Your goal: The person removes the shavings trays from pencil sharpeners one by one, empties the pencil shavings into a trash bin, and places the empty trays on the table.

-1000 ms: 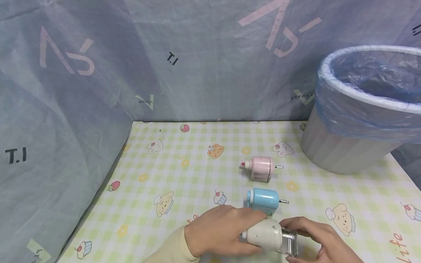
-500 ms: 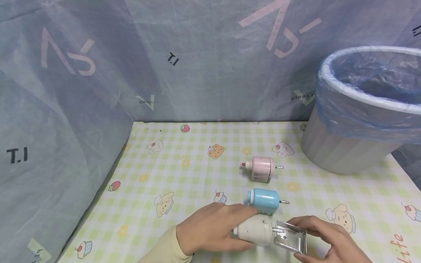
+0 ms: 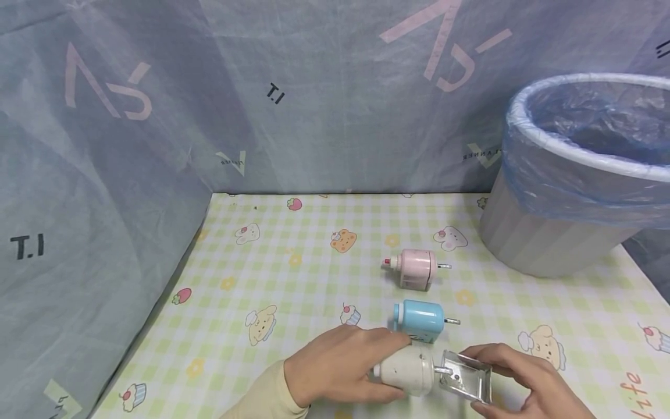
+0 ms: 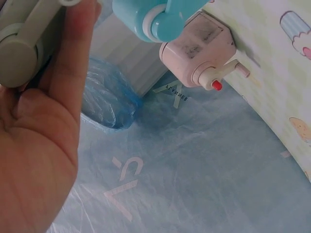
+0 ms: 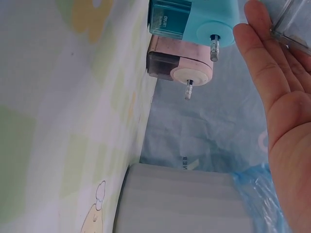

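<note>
Head view showed us two hands low on the table (image 3: 293,273), which had a yellow and green checked cloth with little animals and cupcakes on it. Our left hand (image 3: 335,372) gripped the white sharpener (image 3: 405,372), with fingers over its top and the thumb under it. The white sharpener lay on its side at about 6 o'clock on the table. Our right hand (image 3: 523,378) held the clear drawer (image 3: 466,381) by its far edge. The clear drawer was at 3 o'clock from the white sharpener, just beside it and partly pulled out; we could not tell if they touched.

The blue sharpener (image 3: 421,320) lay on its side at 12 o'clock from the white one, just beside our left fingers. The pink sharpener (image 3: 416,267) lay near it, further toward 12 o'clock. Both had a small metal pin sticking out toward 3 o'clock.

The grey bin (image 3: 565,192) stood at 2 o'clock, well apart from the hands, with a blue plastic bag (image 3: 591,116) over its rim. Blue cloth (image 3: 157,116) hung behind the table and on the left.

In the left wrist view we saw our palm against the white sharpener's handle (image 4: 22,48). In the right wrist view we saw our right fingers straight, with the clear drawer at the fingertips.
</note>
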Motion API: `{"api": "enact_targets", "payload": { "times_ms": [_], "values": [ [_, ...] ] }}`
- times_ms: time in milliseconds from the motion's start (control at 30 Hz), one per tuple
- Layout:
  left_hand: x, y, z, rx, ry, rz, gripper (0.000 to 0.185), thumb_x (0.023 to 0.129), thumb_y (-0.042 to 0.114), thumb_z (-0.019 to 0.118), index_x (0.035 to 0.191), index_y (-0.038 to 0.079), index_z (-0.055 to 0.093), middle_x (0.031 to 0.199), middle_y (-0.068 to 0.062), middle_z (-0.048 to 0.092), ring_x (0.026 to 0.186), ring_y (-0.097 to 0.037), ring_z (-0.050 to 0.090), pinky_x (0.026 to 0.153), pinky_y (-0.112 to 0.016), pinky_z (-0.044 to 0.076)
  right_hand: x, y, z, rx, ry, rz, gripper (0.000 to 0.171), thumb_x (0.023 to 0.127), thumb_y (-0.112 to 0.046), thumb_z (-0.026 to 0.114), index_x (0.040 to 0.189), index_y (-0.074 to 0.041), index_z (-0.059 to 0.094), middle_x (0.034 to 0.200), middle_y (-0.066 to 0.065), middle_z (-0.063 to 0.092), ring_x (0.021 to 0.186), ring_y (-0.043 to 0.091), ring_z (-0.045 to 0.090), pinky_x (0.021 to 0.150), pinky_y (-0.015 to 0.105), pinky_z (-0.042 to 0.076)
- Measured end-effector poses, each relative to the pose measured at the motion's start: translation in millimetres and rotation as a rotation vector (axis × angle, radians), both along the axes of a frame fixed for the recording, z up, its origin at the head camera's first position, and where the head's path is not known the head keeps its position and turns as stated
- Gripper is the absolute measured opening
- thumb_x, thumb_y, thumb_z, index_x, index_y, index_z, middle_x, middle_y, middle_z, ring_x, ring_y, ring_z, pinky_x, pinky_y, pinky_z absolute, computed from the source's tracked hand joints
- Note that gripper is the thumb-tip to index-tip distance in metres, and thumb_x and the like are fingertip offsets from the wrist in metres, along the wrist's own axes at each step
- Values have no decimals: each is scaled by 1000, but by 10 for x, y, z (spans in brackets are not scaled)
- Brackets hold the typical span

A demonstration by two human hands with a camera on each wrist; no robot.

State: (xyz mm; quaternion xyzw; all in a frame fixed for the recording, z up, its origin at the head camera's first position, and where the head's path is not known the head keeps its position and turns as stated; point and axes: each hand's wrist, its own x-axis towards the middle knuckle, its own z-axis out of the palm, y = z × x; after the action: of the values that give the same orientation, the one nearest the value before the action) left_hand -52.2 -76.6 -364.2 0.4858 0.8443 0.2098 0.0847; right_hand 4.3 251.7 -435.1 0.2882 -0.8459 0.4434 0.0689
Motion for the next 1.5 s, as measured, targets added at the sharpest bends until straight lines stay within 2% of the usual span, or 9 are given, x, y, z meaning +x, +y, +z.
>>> {"api": "enact_targets", "payload": {
  "times_ms": [200,600,933,1233,1500],
  "values": [
    [9,13,-45,-13,3,-8,39,96,43,80,122,21,62,92,14,58,73,6,45,63,-9,37,-6,20,-2,10,36,-10,73,65,-4,101,127,-20,67,120,-5,74,104,5,71,83,10,51],
    [18,56,-124,-27,53,-19,41,92,44,84,121,22,63,92,14,60,71,7,44,62,-9,36,0,53,-26,2,34,-53,70,64,-1,101,124,-19,68,122,-5,74,107,3,70,83,10,52],
    [35,120,-206,-46,119,-29,40,91,45,84,115,23,61,91,15,59,71,8,42,60,-9,36,18,40,6,3,-12,-101,67,67,-2,99,124,-21,69,121,-6,74,103,4,73,83,10,52],
    [60,148,-260,-69,120,-27,43,90,47,85,118,22,63,91,14,60,70,9,42,60,-9,35,17,63,-13,-6,23,-93,70,64,0,100,124,-18,69,122,-5,74,103,4,73,85,10,51],
    [88,183,-300,-97,119,-27,46,89,50,85,118,23,62,88,16,56,68,9,40,58,-9,34,24,62,-19,-4,29,-95,70,64,0,100,124,-19,69,122,-6,74,102,3,72,83,10,51]
  ]
}}
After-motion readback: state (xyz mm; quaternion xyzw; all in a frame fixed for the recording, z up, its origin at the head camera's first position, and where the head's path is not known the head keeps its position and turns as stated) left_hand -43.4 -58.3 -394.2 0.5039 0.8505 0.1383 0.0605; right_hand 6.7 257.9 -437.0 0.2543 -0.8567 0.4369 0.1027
